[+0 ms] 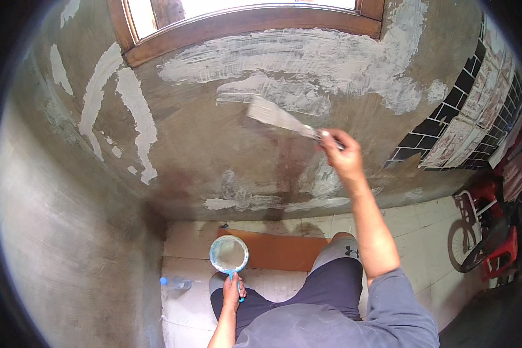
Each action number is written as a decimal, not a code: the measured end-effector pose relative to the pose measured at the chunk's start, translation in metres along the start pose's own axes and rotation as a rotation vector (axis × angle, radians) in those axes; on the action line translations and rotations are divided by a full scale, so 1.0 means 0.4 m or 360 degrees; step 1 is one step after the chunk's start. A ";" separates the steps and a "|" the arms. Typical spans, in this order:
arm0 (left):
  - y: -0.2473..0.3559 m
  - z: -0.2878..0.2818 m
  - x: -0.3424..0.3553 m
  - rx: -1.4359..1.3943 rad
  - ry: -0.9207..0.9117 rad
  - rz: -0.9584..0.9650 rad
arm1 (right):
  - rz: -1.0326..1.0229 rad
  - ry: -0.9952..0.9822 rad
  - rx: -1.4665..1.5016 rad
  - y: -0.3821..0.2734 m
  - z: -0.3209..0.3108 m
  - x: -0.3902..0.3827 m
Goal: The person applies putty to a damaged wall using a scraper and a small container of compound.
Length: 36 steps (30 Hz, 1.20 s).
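Note:
My right hand (343, 155) grips the handle of a putty knife (275, 116), held up in front of the bare grey-brown wall (203, 133). Whitish filler coats its broad blade, which is close to a fresh pale smear (238, 91); I cannot tell whether it touches the wall. Low over my left thigh, my left hand (232, 290) is wrapped round the blue handle of a round dipper (229, 253). Pale filler lies inside the dipper and is smeared along its rim. A wide white filler patch (296, 55) runs below the window.
Above is a wooden window frame (255, 33). An orange-brown board (278, 249) lies on the pale tiled floor (412, 238), and a plastic bottle (176, 282) lies at the left. Black tile-patterned covering (426, 141) is on the right wall, near a small bicycle (467, 238) and a red plastic stool (501, 255).

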State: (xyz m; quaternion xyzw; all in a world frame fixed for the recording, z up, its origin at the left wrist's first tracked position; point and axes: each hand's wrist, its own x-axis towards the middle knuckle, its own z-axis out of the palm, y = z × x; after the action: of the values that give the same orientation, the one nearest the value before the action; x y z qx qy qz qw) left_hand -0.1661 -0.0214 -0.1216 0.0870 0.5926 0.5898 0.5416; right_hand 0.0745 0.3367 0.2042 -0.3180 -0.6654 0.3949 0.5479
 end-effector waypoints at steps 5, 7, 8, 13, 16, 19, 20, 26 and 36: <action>0.004 0.004 -0.007 -0.0008 0.0020 0.0012 | -0.0253 0.0025 0.0182 -0.057 0.166 0.088; 0.009 0.003 -0.005 -0.0007 0.0021 0.0016 | -0.0356 0.0105 0.0183 -0.044 0.164 0.124; 0.006 0.003 -0.006 -0.0017 0.0023 0.0012 | -0.0367 0.0174 0.0095 -0.037 0.148 0.125; -0.002 -0.008 -0.001 -0.0061 0.0020 0.0003 | -0.0202 0.0393 -0.0073 0.011 0.005 0.094; 0.003 -0.012 -0.006 -0.0060 0.0008 -0.0005 | -0.0006 0.0258 0.0080 -0.007 -0.012 0.049; 0.003 -0.015 -0.004 -0.0065 0.0001 -0.0008 | -0.0103 0.0119 0.0101 -0.050 0.071 0.057; 0.002 -0.018 -0.004 -0.0065 -0.0004 -0.0007 | -0.0151 0.0095 0.0089 -0.066 0.106 0.064; 0.008 -0.018 -0.007 -0.0065 0.0028 -0.0013 | -0.0384 0.0178 -0.0025 -0.016 0.135 0.095; 0.006 -0.006 0.001 -0.0057 -0.0024 -0.0010 | -0.0135 0.0340 0.0097 0.052 -0.033 -0.007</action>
State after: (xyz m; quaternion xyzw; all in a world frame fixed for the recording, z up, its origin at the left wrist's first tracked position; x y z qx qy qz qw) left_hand -0.1693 -0.0218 -0.1206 0.0799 0.5780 0.5981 0.5494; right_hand 0.0877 0.3466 0.1859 -0.3130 -0.6038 0.3552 0.6413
